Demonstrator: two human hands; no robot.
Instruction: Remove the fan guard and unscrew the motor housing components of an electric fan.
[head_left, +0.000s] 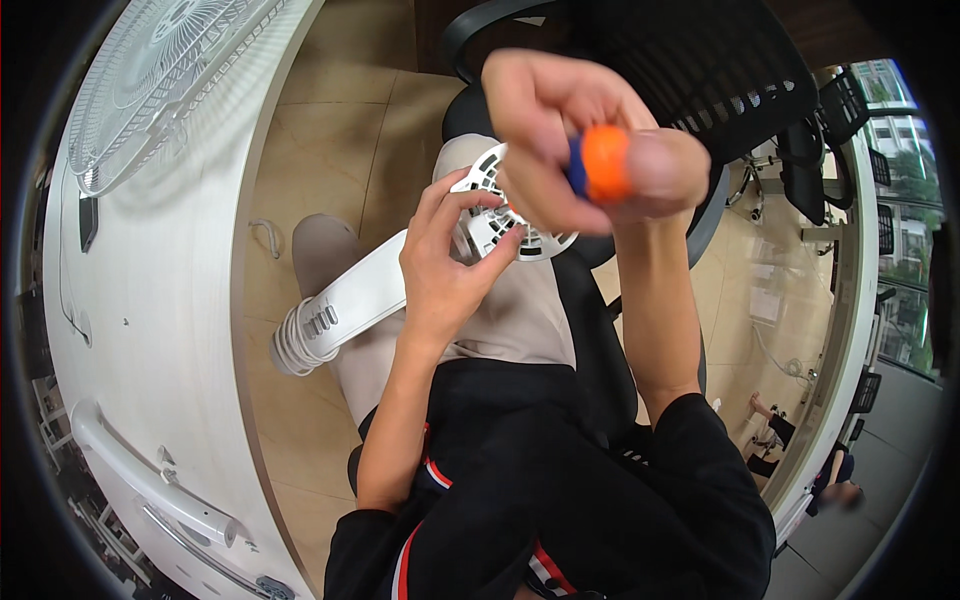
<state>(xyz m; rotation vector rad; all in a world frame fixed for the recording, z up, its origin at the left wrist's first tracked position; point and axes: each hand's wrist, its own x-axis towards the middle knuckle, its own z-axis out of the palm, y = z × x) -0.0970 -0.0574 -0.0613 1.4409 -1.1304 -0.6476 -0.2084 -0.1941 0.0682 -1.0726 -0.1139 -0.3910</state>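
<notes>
Beige floor tiles [330, 120] run under a curved white desk [160, 300] on the person's left, where a white fan grille [150, 70] lies on the desktop. A black mesh office chair [720, 70] stands behind the person's knees.

Across the lap lies a white fan body [350, 300]: a long white housing with a ribbed, coiled end toward the desk and a round slotted plate [500, 215] at the other end. The left hand [450, 260] is curled over that plate, thumb and fingertips pinching its rim, so the plate sits directly under and partly behind the fingers.

The right hand [580, 140] is raised close to the camera, above the plate, and grips a tool with an orange and blue handle [600, 165] (only the butt end faces the lens). Its shaft and tip are hidden behind the fist, so whether it touches the plate cannot be told. The raised hand is blurred by nearness, and it covers the plate's right side. Another person's feet [770, 420] show small at the far right.
</notes>
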